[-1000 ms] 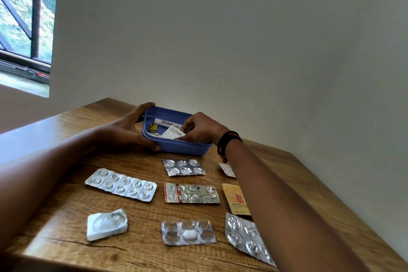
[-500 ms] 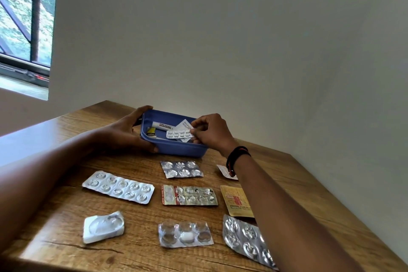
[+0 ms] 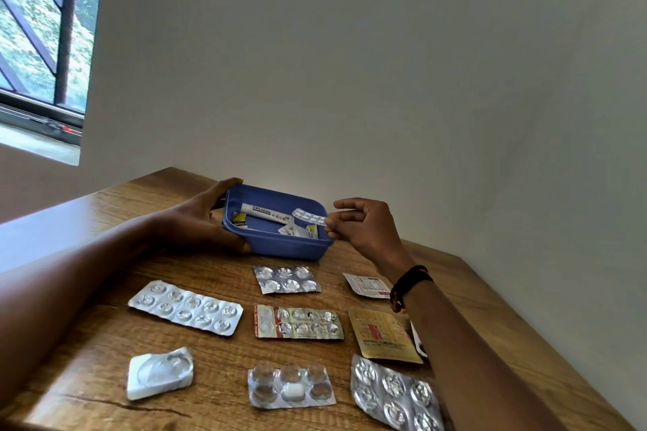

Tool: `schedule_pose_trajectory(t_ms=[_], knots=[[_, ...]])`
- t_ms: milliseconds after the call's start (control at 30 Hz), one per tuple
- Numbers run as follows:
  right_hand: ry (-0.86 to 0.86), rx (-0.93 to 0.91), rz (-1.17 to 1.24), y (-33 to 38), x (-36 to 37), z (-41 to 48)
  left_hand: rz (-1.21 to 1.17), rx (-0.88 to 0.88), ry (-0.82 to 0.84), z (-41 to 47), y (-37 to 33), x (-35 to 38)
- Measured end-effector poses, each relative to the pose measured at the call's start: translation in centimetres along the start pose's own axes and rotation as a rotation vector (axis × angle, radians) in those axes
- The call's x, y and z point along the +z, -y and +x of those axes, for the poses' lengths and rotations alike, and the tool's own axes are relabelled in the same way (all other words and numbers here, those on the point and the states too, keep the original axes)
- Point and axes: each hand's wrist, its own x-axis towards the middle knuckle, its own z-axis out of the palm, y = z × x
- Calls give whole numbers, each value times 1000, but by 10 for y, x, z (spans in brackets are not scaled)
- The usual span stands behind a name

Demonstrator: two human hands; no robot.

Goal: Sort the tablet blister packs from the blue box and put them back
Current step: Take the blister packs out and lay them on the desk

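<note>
Blue box (image 3: 285, 248) sits between the hands, with the left hand (image 3: 199, 224) gripping its left end as before. The right hand (image 3: 364, 227) has lifted out of it, thumb and fingertips pinching a small white blister strip (image 3: 308, 216) above the right rim.

Your box (image 3: 287, 248) was solid blue; the tube (image 3: 268, 213) inside, white with black lettering. Small strip (image 3: 308, 216): pale silver. Tabletop (image 3: 217, 269): brown wood grain, darker streaks. Ten-pocket pack (image 3: 185, 308) and six-pocket pack (image 3: 286, 279): plain silver foil. Middle pack (image 3: 297, 323): silver, red-and-white band at one end. Sachet (image 3: 383, 336): gold-yellow, red print. Clear pack (image 3: 290, 387): brownish pockets, one white tablet (image 3: 292, 392). Your wristband (image 3: 408, 285) was black with red.
</note>
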Motion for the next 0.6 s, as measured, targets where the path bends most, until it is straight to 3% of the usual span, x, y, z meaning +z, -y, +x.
schedule_pose_trajectory(t_ms=[600], knots=[[-144, -214, -223, 10, -31, -10, -38, -15, -1, 0, 2, 0]])
